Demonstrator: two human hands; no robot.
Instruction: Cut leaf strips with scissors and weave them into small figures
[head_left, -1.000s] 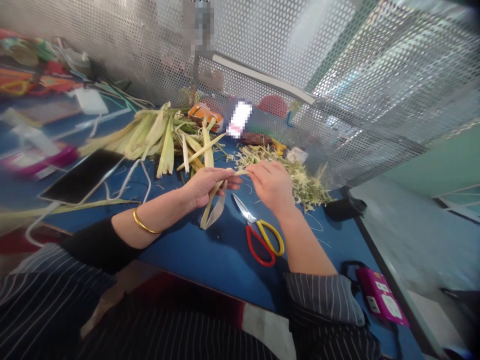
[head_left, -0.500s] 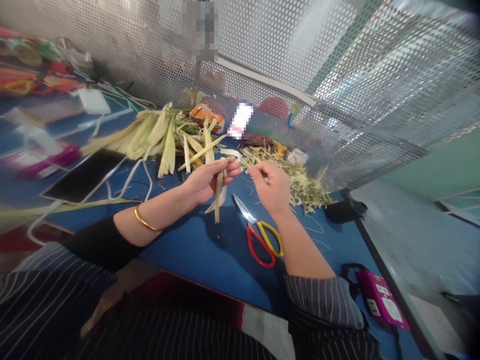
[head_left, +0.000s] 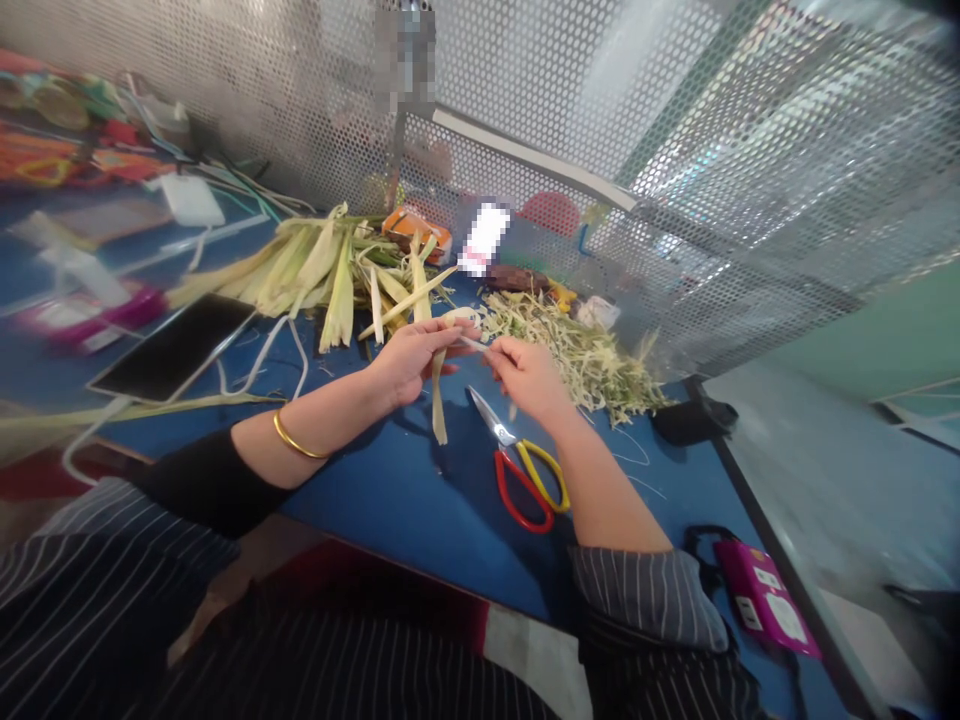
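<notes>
My left hand (head_left: 416, 362) is closed on pale husk strips (head_left: 439, 400), one of which hangs down below the fingers. A short, thin strip runs from its fingertips across to my right hand (head_left: 525, 375), which pinches the other end. Just below the hands, scissors (head_left: 504, 435) with one red and one yellow handle lie on the blue table (head_left: 390, 500). Behind my left hand is a pile of long dried husks (head_left: 307, 265). A heap of shredded husk (head_left: 577, 350) lies behind and right of my right hand.
A dark-screened tablet (head_left: 176, 350) with white cables is at the left. An orange pack (head_left: 416, 232) and a bright phone (head_left: 485, 238) stand near the perforated metal screen (head_left: 525, 120). At the right are a black object (head_left: 690, 422) and a magenta pack (head_left: 769, 598).
My right hand has moved slightly left and down and now grips a strip that runs to my left hand. The fingers of my left hand have closed more.
</notes>
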